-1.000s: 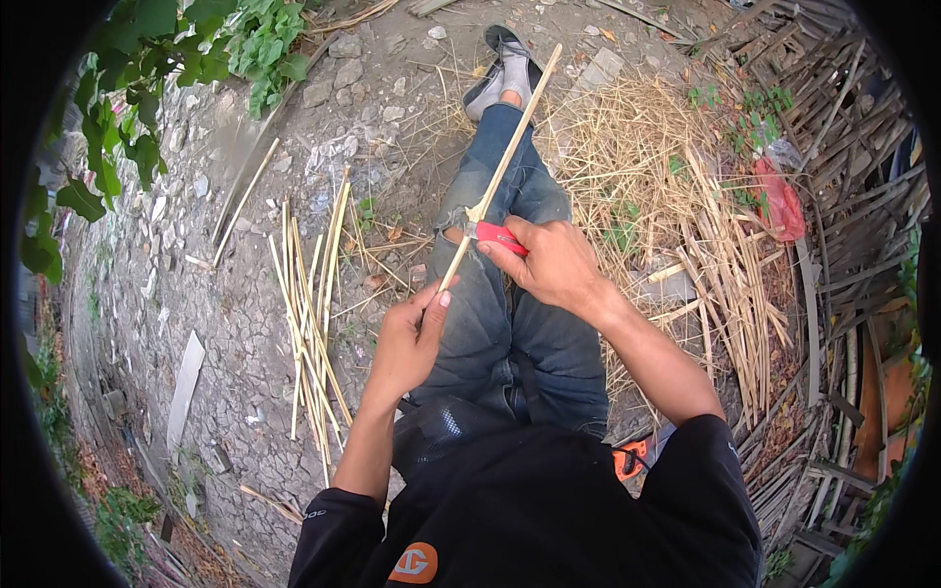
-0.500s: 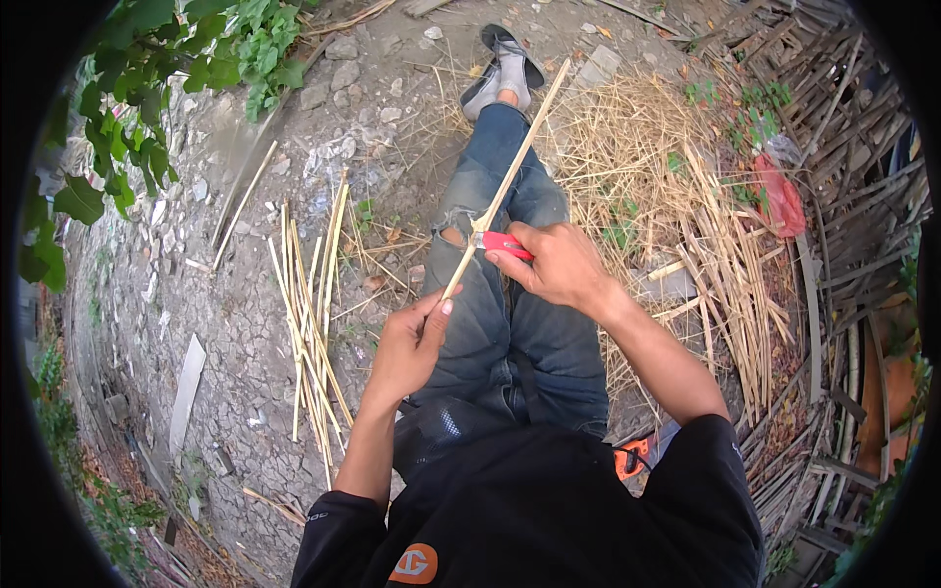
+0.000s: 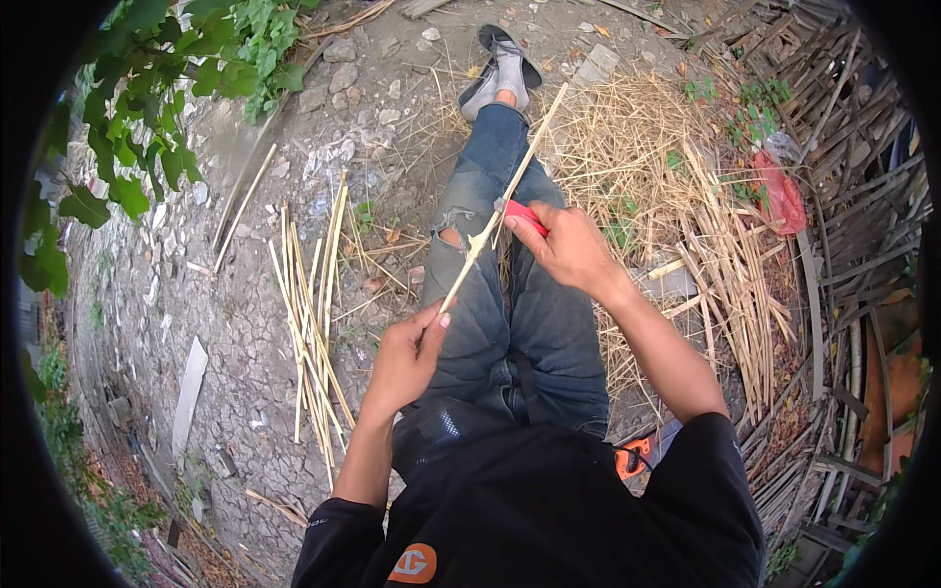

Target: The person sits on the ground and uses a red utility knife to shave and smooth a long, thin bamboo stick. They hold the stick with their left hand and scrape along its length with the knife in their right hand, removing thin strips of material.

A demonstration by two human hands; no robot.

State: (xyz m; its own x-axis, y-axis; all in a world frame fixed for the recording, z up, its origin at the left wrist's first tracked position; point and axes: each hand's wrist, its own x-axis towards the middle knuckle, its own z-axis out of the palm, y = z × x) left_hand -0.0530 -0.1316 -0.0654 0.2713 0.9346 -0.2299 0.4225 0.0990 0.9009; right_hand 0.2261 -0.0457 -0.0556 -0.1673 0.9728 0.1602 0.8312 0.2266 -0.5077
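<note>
My left hand [image 3: 404, 359] is closed on the lower end of a thin pale wooden stick [image 3: 535, 145], above my left thigh. The stick slants up and to the right over my legs, with a rough, shaved swelling at its middle. In my right hand [image 3: 576, 249] is a red-handled knife [image 3: 526, 216], fingers wrapped round the handle. Its short blade rests against the stick just above the swelling; most of the blade is hidden.
On the ground at left lies a bundle of pale sticks [image 3: 312, 323]. Straw [image 3: 627, 147] and a larger pile of sticks [image 3: 740, 314] are at right, by a red plastic bag [image 3: 779, 193]. An orange-handled tool [image 3: 632, 459] sits by my right hip. Leaves [image 3: 127, 108] hang at upper left.
My right hand and the knife have moved a little up along the stick, away from my left hand. The stick's far end has dropped slightly toward me.
</note>
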